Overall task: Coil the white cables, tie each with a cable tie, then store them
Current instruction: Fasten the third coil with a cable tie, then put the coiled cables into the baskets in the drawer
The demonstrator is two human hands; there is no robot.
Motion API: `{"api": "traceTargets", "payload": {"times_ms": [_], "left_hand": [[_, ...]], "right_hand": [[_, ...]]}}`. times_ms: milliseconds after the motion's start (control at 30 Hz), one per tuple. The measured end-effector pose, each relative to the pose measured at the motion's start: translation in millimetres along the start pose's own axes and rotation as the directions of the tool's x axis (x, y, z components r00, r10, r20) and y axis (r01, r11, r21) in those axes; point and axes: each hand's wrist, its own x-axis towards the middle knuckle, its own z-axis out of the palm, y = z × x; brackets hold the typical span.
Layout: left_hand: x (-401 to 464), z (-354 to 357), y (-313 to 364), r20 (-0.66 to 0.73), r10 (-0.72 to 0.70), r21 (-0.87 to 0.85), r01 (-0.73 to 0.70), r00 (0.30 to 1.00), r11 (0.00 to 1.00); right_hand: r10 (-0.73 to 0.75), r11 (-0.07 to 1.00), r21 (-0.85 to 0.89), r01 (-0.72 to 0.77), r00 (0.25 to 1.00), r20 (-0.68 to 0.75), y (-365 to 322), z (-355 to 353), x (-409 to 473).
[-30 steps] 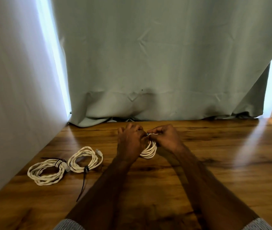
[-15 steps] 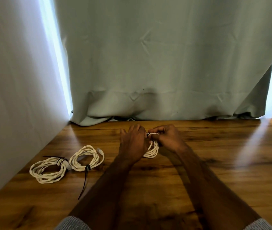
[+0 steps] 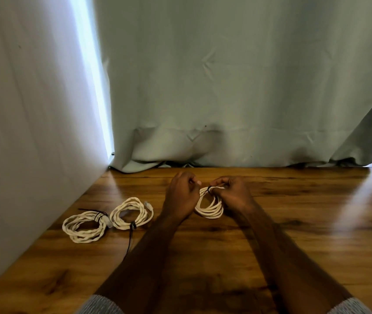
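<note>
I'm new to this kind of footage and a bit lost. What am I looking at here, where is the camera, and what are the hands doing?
There is no machine here: a person wears one camera on the head, looking forward and down at their own two arms.

They work at a wooden table with a curtain behind it. The right hand holds a coiled white cable with a black tie at its top. The left hand is curled close beside it; what it pinches is too small to tell.

To the left lie two more coils, the far coil and the near coil, each already bound with a black tie.
</note>
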Motion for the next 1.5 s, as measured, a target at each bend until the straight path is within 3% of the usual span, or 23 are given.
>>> {"api": "traceTargets", "payload": {"times_ms": [133, 300, 367, 500, 600, 733, 967, 1133, 1333, 1500], "left_hand": [[4, -43, -6, -0.024, -0.006, 0.065, 0.008, 1.0, 0.998], [17, -125, -38, 0.055, -0.159, 0.283, 0.137, 0.986, 0.949], [16, -150, -43, 0.13, -0.297, 0.424, 0.218, 0.946, 0.879], [15, -169, -58, 0.253, -0.48, 0.694, 0.188, 0.84, 0.695], [9, -167, -56, 0.299, -0.549, 0.734, 0.179, 0.781, 0.655], [6, -158, -54, 0.258, -0.542, 0.734, 0.202, 0.8, 0.648], [9, -134, -55, 0.284, -0.491, 0.616, 0.236, 0.824, 0.752], [10, -114, -40, 0.404, -0.488, 0.343, 0.367, 0.774, 0.865], [5, -102, -25, 0.552, -0.527, 0.071, 0.593, 0.647, 0.802], [-7, -68, 5, 0.573, -0.509, -0.148, 0.692, 0.642, 0.706]], "right_hand": [[-0.031, 1.0, 0.003, 0.031, 0.993, 0.112, -7, 16, -8], [-0.086, 0.991, -0.083, 0.106, 0.974, 0.212, -12, 41, -19], [-0.063, 0.992, -0.096, 0.088, 0.969, 0.237, -13, 44, -22], [-0.013, 0.977, -0.198, 0.074, 0.955, 0.295, -16, 43, -27], [0.029, 0.964, -0.262, 0.055, 0.951, 0.306, -18, 41, -29], [0.031, 0.956, -0.29, 0.053, 0.96, 0.277, -16, 38, -27], [0.046, 0.954, -0.3, 0.026, 0.973, 0.228, -8, 29, -20], [0.096, 0.974, -0.212, -0.079, 0.993, 0.075, 4, 4, -19], [0.024, 0.96, -0.269, -0.081, 0.978, -0.209, 20, -28, -24], [-0.015, 0.962, -0.255, -0.095, 0.918, -0.397, 26, -70, -45]]}}
